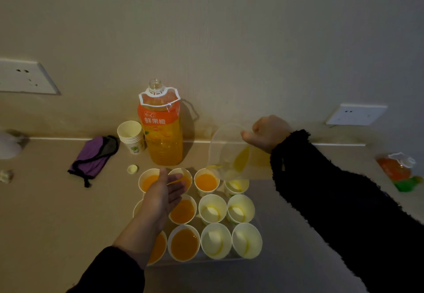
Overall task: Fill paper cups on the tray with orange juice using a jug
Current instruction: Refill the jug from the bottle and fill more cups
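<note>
five white paper cups (212,210) await juice; right hand (268,132) grips the tilted, near-empty clear plastic jug (229,148); left hand (165,195) hovers, fingers straight; refill likely next.

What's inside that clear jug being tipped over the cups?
Only a little orange juice is in the jug, pooled toward its lowered side. The right hand grips its raised end and covers that part. The jug's lip hides part of the cup below.
</note>
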Available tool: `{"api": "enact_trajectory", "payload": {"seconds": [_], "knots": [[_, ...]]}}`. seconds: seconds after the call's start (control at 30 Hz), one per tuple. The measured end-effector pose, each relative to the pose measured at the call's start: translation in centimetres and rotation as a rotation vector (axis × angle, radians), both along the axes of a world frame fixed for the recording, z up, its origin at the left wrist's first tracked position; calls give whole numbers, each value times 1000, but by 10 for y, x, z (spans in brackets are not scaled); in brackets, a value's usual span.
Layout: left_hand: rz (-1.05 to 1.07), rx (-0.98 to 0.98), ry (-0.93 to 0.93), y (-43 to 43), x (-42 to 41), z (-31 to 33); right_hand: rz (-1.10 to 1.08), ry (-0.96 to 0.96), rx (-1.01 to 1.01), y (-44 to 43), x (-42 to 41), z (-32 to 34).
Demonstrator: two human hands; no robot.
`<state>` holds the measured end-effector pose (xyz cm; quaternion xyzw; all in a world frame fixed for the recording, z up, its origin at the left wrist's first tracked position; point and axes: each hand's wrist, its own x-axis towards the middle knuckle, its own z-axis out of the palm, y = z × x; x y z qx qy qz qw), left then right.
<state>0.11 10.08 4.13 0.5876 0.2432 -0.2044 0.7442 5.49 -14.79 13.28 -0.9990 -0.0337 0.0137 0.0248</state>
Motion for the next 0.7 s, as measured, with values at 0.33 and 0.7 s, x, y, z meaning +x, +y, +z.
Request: {"api": "enact_trajectory", "payload": {"seconds": [0.33,0.7], "knots": [[-55,20,-7,-6,-15,-1,-5,-36,165,-4,-32,6],[-76,21,-18,4,-34,-1,42,36,8,5,-58,-7]]}}
